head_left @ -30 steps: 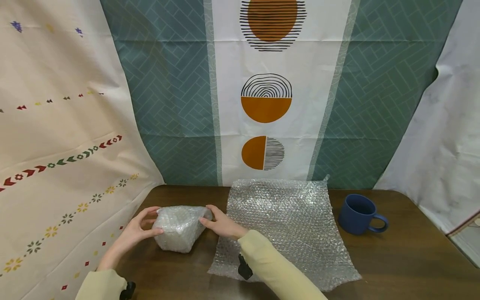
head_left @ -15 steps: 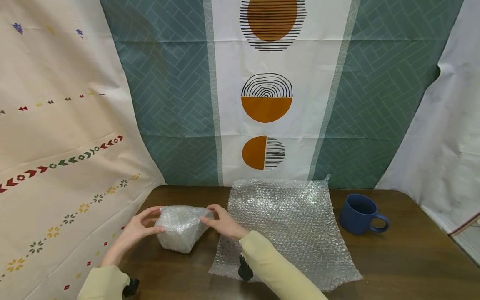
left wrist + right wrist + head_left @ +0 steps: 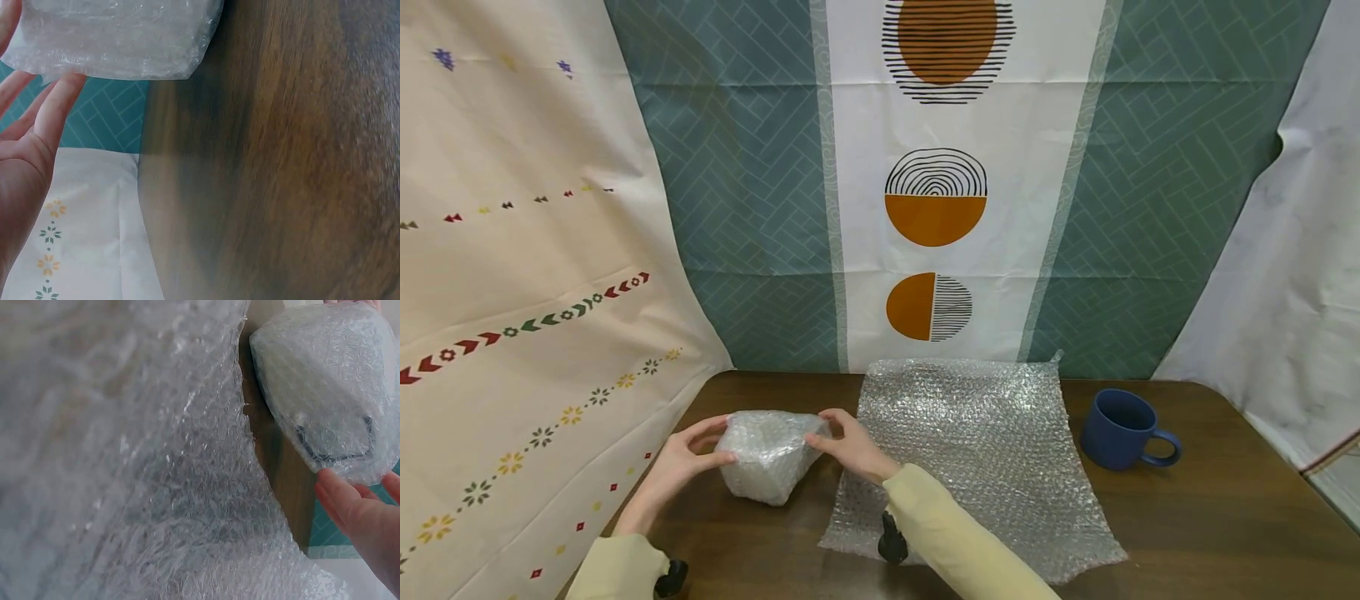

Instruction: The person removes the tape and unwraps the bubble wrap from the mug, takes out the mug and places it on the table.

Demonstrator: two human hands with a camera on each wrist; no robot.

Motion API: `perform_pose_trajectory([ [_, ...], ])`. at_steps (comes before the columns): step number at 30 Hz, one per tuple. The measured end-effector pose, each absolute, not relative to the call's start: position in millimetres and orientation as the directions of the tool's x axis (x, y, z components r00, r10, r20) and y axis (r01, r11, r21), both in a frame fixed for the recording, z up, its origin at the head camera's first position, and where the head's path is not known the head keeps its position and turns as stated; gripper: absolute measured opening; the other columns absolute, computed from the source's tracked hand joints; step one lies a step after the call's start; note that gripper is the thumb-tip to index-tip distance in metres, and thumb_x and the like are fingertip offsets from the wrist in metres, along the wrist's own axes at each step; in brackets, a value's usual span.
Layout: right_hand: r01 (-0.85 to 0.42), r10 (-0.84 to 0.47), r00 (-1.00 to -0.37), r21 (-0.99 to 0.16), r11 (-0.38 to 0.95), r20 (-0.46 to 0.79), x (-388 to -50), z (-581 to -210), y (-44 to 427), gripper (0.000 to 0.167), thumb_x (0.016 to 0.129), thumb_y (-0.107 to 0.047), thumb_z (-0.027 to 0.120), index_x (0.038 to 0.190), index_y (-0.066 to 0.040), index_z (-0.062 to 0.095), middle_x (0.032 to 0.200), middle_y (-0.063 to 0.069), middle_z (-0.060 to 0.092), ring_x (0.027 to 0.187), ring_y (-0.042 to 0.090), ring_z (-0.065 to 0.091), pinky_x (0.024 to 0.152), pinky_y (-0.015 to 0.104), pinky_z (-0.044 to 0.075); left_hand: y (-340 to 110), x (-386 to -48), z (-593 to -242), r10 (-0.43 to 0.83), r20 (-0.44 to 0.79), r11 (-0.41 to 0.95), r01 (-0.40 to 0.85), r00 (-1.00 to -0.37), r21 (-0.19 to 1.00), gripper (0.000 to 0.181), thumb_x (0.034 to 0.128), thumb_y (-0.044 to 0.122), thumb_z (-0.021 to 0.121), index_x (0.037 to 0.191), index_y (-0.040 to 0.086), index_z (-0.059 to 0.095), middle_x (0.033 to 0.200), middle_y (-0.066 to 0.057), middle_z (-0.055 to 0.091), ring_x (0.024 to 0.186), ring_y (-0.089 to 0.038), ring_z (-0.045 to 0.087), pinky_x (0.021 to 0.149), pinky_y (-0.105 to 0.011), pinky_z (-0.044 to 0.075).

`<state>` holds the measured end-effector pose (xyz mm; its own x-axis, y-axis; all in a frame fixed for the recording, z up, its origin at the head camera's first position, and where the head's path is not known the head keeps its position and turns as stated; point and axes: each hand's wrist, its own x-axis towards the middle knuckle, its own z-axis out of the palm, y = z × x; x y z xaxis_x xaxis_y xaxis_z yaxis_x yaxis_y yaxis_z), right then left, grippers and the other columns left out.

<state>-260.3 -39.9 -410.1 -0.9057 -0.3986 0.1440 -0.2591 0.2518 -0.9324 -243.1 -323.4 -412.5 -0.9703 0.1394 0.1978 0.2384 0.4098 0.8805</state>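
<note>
The flat sheet of bubble wrap point(image 3: 962, 467) lies on the brown wooden bench point(image 3: 760, 554), its surface dimpled and shiny. Just left of the sheet is a bubble-wrapped bundle point(image 3: 769, 467), held between two hands; whether its underside touches the bench is hard to tell. The left hand point(image 3: 683, 457), on the bundle's side away from the sheet, grips it with thumb and fingers spread around the corner. The right hand point(image 3: 850, 446), at the sheet's left edge, pinches the bundle's near-sheet end, where the wrap narrows. A dark outline shows through the wrap in the right wrist view. The right pale yellow sleeve point(image 3: 962, 537) crosses above the sheet. Right of the sheet stands a blue mug point(image 3: 1117, 429), upright, handle pointing away from it. Behind the sheet hangs a green-and-white cloth point(image 3: 865, 167) with orange circles.
</note>
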Motion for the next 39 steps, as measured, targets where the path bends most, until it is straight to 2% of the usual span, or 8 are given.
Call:
perform_pose_trajectory([
  [7,-0.276,-0.382,-0.909,-0.926,0.258,0.165,-262,-403,-34,0.05,0.086,-0.026,0.063,0.125,0.001,0.046,0.117,0.013,0.048,0.107,0.03,0.045,0.084,0.039,0.04,-317,-245,-406,0.138,0.228,0.4,0.264,-0.964,0.877,0.062,0.0747,0.015,0.075,0.128,-0.002,0.048,0.123,-0.022,0.048,0.105,-0.025,0.051,0.076,-0.025,0.046],
  [14,-0.27,-0.375,-0.913,-0.926,0.262,0.16,-265,-393,-24,0.051,0.086,-0.029,0.063,0.125,0.0,0.046,0.116,0.012,0.048,0.108,0.031,0.044,0.084,0.041,0.04,-309,-251,-399,0.147,0.26,0.398,0.298,-0.954,0.867,0.06,0.0751,0.015,0.075,0.127,-0.001,0.049,0.122,-0.021,0.05,0.104,-0.02,0.052,0.076,-0.023,0.046],
  [22,-0.278,-0.348,-0.921,-0.921,0.274,0.175,-266,-386,-10,0.049,0.086,-0.03,0.063,0.122,-0.002,0.048,0.106,0.01,0.049,0.092,0.024,0.047,0.072,0.035,0.042,-294,-259,-390,0.174,0.296,0.364,0.341,-0.939,0.867,0.058,0.0737,0.011,0.076,0.124,-0.003,0.051,0.119,-0.022,0.052,0.104,-0.028,0.051,0.074,-0.023,0.046],
  [29,-0.288,-0.308,-0.931,-0.911,0.296,0.194,-267,-383,3,0.049,0.085,-0.03,0.064,0.122,-0.001,0.05,0.112,0.012,0.049,0.101,0.028,0.048,0.075,0.036,0.044,-279,-266,-385,0.199,0.312,0.349,0.365,-0.929,0.863,0.057,0.0734,0.009,0.076,0.124,-0.003,0.052,0.117,-0.021,0.053,0.103,-0.031,0.052,0.074,-0.024,0.046],
  [39,-0.265,-0.243,-0.951,-0.912,0.313,0.193,-265,-379,27,0.051,0.084,-0.033,0.064,0.124,-0.004,0.05,0.112,0.012,0.05,0.098,0.027,0.049,0.074,0.036,0.045,-251,-273,-376,0.206,0.313,0.378,0.37,-0.927,0.849,0.059,0.0712,0.016,0.078,0.123,0.001,0.055,0.113,-0.017,0.056,0.1,-0.031,0.054,0.073,-0.03,0.048],
])
